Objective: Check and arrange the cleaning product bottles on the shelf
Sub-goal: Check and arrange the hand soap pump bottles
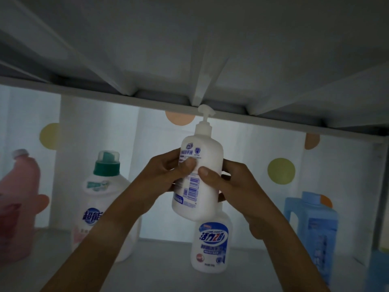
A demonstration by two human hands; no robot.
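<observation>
Above the grey shelf board, both hands hold a white plastic pump bottle upright, its barcode label facing the camera; the left hand wraps its side with the thumb on the label; the right hand grips the other side (thumb in front); behind it stands a white blue-labelled bottle, a green-capped white jug left, a blue jug right.

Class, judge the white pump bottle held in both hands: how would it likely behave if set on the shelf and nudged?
The pump bottle is tall, narrow and topped by a pump, so it probably tips easily. Its smooth plastic likely slides. Both hands, left and right, grip it; weight is unclear.
</observation>
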